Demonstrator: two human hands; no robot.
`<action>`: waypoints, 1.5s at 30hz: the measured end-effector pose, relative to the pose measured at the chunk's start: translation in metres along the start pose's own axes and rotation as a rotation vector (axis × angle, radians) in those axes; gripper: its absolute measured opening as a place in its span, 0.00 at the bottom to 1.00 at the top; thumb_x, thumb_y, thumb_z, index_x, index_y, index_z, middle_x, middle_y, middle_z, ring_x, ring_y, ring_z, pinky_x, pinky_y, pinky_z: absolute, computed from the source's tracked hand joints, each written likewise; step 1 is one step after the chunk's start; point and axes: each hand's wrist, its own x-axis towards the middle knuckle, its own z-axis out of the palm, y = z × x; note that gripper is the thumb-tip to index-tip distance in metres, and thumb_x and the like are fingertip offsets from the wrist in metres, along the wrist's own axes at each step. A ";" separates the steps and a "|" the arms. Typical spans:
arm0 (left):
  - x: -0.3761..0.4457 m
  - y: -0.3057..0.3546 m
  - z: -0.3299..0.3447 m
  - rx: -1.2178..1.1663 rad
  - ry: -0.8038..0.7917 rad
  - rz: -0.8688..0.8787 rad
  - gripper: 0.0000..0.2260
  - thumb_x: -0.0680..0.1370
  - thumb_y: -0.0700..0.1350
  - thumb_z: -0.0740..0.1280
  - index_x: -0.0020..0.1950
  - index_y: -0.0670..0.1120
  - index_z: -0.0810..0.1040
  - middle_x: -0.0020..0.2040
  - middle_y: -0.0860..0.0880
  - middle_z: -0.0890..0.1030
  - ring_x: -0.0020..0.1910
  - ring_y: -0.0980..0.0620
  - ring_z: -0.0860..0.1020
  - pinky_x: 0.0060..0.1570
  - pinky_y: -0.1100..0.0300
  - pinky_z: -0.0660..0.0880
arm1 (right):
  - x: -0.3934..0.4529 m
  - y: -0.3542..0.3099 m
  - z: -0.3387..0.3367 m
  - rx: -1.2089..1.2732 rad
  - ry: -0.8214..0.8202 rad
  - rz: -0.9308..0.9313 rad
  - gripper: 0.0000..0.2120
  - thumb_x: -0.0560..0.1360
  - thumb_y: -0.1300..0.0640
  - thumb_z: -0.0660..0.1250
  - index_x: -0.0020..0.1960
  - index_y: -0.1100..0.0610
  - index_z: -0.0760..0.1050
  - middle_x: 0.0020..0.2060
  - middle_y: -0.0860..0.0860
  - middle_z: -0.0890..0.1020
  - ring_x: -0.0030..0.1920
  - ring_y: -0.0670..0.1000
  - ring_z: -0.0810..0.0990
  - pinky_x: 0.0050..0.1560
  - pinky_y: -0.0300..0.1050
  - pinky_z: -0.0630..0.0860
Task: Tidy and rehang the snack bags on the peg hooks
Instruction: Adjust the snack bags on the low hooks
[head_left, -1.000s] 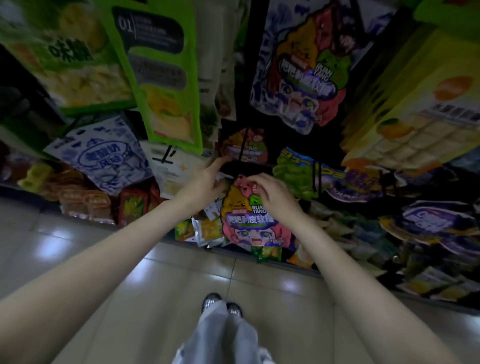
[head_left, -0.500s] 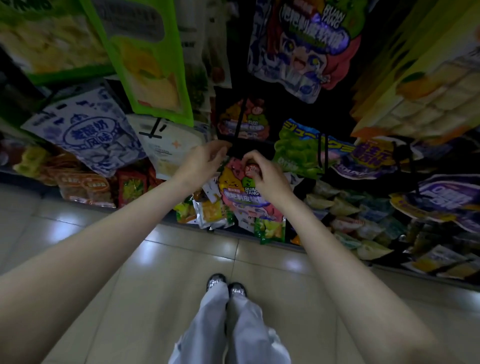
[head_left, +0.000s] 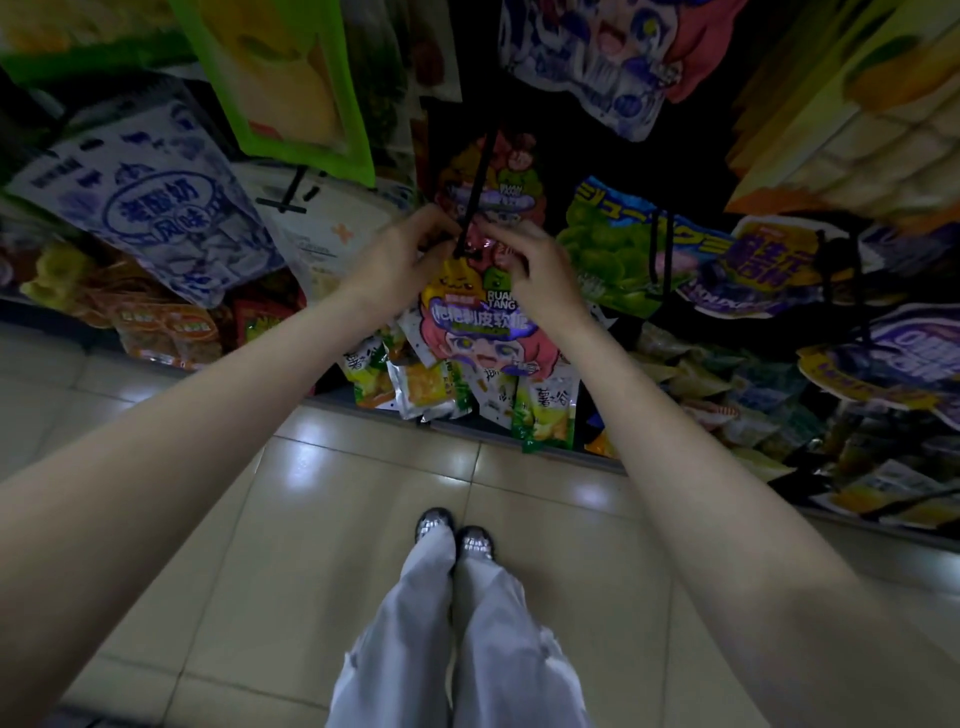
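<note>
Both hands up at the tip of the black peg hook (head_left: 470, 208). My right hand (head_left: 535, 270) pinches the top edge of the cartoon-face gummy bag (head_left: 483, 322), which hangs from that pinch just below the hook tip, in front of the loose packets on the bottom shelf (head_left: 467, 415). My left hand (head_left: 395, 260) has its fingers curled at the hook tip; whether it grips the hook or the bag's header I cannot tell. Risk: the hang hole is hidden under my fingers, so I am threading blind and could miss it or tear the header. If the pinch slips, the bag drops among the packets below the hook. A matching bag (head_left: 491, 176) already behind the tip could be pushed askew.
</note>
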 end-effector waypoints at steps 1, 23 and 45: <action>-0.001 0.001 0.000 0.009 0.006 0.007 0.11 0.80 0.38 0.60 0.61 0.38 0.74 0.55 0.42 0.78 0.47 0.52 0.72 0.39 0.68 0.61 | 0.001 -0.001 0.000 -0.005 -0.020 -0.002 0.22 0.77 0.71 0.56 0.67 0.56 0.72 0.66 0.56 0.71 0.69 0.54 0.67 0.69 0.39 0.62; 0.002 -0.008 0.005 0.040 0.020 -0.024 0.11 0.80 0.41 0.61 0.61 0.43 0.75 0.55 0.41 0.75 0.50 0.49 0.73 0.41 0.64 0.62 | 0.002 0.016 0.011 0.207 -0.025 0.059 0.24 0.76 0.71 0.58 0.69 0.56 0.69 0.69 0.53 0.70 0.71 0.50 0.65 0.69 0.38 0.61; -0.001 -0.006 0.007 0.038 0.033 0.000 0.11 0.80 0.39 0.60 0.61 0.40 0.74 0.56 0.38 0.75 0.53 0.46 0.73 0.42 0.69 0.61 | -0.001 0.010 0.003 0.097 0.001 0.035 0.21 0.77 0.73 0.56 0.63 0.57 0.75 0.51 0.54 0.72 0.56 0.51 0.71 0.54 0.21 0.61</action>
